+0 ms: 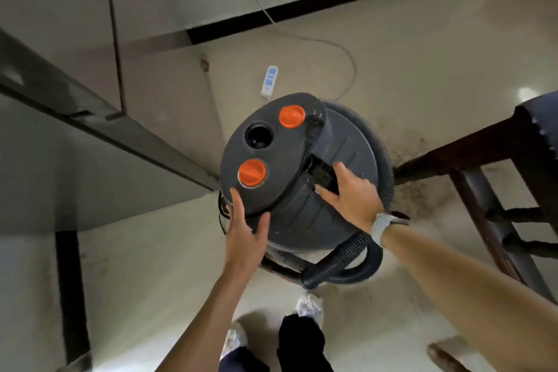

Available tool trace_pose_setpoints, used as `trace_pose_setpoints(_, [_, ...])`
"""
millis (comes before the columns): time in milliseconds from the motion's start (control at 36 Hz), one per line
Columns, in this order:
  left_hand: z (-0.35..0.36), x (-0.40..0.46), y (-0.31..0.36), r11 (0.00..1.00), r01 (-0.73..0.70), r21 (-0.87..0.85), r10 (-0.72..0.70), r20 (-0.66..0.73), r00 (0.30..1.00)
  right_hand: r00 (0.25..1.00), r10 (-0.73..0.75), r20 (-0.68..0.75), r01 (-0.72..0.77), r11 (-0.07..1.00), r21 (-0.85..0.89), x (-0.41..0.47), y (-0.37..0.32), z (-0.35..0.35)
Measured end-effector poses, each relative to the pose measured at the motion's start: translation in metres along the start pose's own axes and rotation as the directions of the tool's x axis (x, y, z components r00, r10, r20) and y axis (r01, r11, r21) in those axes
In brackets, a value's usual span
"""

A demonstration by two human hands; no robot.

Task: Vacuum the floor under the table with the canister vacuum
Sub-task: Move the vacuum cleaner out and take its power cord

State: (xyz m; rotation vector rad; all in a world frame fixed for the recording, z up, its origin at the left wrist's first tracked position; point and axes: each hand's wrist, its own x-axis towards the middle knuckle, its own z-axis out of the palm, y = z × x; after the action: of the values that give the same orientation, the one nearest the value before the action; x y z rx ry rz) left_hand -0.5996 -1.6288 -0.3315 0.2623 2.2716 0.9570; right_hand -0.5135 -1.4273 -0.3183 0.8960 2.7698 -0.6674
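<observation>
Setup step: the left hand (246,231) rests straight-fingered on the vacuum (302,172) lid, the right hand (351,198) curls around its handle (324,174). Next, probably plugging into the power strip (269,81).

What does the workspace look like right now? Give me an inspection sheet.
Surface: pale floor, dirt specks beside the vacuum.
Job's things: canister vacuum upright; hose coiled round its base.
Clutter: nothing seen.
Grippers: left hand flat on lid edge, fingers straight; right hand on the black handle; grip hidden.
Cables: power strip on floor, its cord running to the wall.
Surroundings: grey cabinet left, wooden chair right.
</observation>
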Motion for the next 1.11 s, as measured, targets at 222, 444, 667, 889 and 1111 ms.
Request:
trace_pose_setpoints(222, [-0.009, 0.027, 0.034, 0.986, 0.119, 0.114, -0.105, -0.12, 0.987, 0.989, -0.127, 0.071, 0.138, 0.974, -0.179, 0.067, 0.017, -0.032])
trace_pose_setpoints(444, [-0.017, 0.061, 0.087, 0.882, 0.096, 0.462, -0.041, -0.129, 0.991, 0.99, -0.111, 0.085, 0.134, 0.918, -0.373, 0.125, 0.034, -0.051])
trace_pose_setpoints(667, [-0.025, 0.141, 0.114, 0.868, -0.212, 0.449, 0.17, 0.133, 0.976, 0.972, -0.144, 0.188, 0.215, 0.871, -0.442, 0.169, 0.031, -0.069])
trace_pose_setpoints(889, [-0.006, 0.17, 0.124, 0.959, -0.177, 0.223, 0.13, 0.212, 0.969, 0.989, -0.06, 0.132, 0.121, 0.843, -0.525, 0.227, 0.046, -0.094])
trace_pose_setpoints(1111, [-0.008, 0.178, 0.127, 0.955, -0.295, 0.045, 0.293, 0.044, 0.955, 0.918, 0.296, -0.263, -0.212, 0.928, 0.306, 0.178, 0.003, -0.081])
